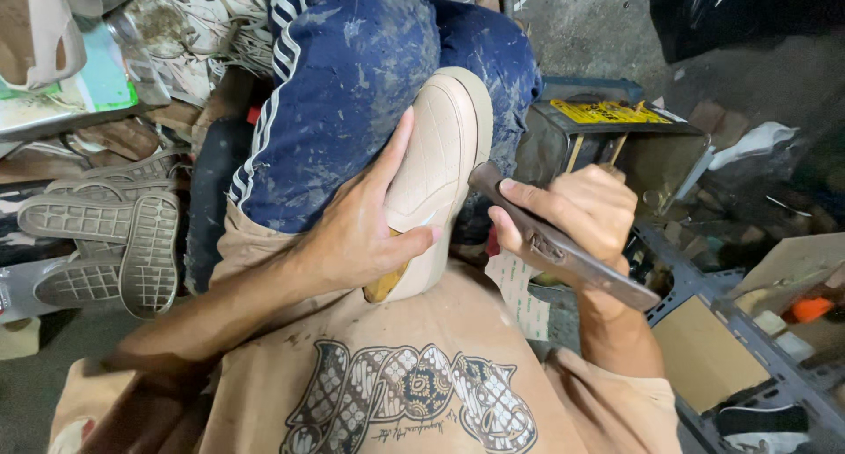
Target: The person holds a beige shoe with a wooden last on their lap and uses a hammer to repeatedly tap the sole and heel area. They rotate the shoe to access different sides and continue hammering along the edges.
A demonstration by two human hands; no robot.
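Centrally, beige quilted shoe [437, 146] on the knee, clasped by left hand [370, 229]; right hand [581, 212] closed around a dark metal tool [563, 251].

Lighting: moderate, even, cool-white; source appears overhead and slightly in front, not in frame.

Brightest areas: the cream shoe [440, 155] on the knee and the two forearms; no blown highlights.

Glare: a soft sheen along the dark metal tool [563, 251] in the right hand [576, 212]; faint shine on the grey rubber soles [114, 243] at the left edge.

Shadows: soft-edged, falling under the left hand [361, 234] and beneath the legs; upper right corner sinks into near black, detail lost there.

Focus: sharp at centre; slight softness at the lower corners.

Distortion: wide-angle stretch, edges bowed, arms elongated toward the bottom.

Motion blur: not visible.
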